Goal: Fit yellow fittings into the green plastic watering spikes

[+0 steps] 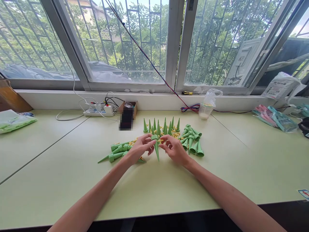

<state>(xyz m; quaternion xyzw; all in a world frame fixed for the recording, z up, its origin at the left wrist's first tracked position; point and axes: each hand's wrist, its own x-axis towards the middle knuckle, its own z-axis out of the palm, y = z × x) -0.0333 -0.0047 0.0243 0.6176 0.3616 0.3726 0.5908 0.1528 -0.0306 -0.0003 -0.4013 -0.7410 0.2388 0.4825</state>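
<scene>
My left hand (142,146) grips a green plastic spike (156,151) by its wide collar, its point hanging down toward the table. At the collar's right side, my right hand (172,148) pinches a small yellow plastic piece (160,140), which touches or sits close to the spike. Behind the hands, several green spikes (165,125) stand points up among loose yellow pieces (177,133). To the left lie more green spikes with collars (116,156), partly hidden by my left hand. On the right is a heap of hollow green cones (193,141).
A pale green table (79,180) carries a power strip (100,111), a small cardboard box (133,109) and a blurred dark object (126,119) at the back. A plastic cup (204,111) stands under the window. Bagged items (277,117) lie far right, a green packet (14,121) far left.
</scene>
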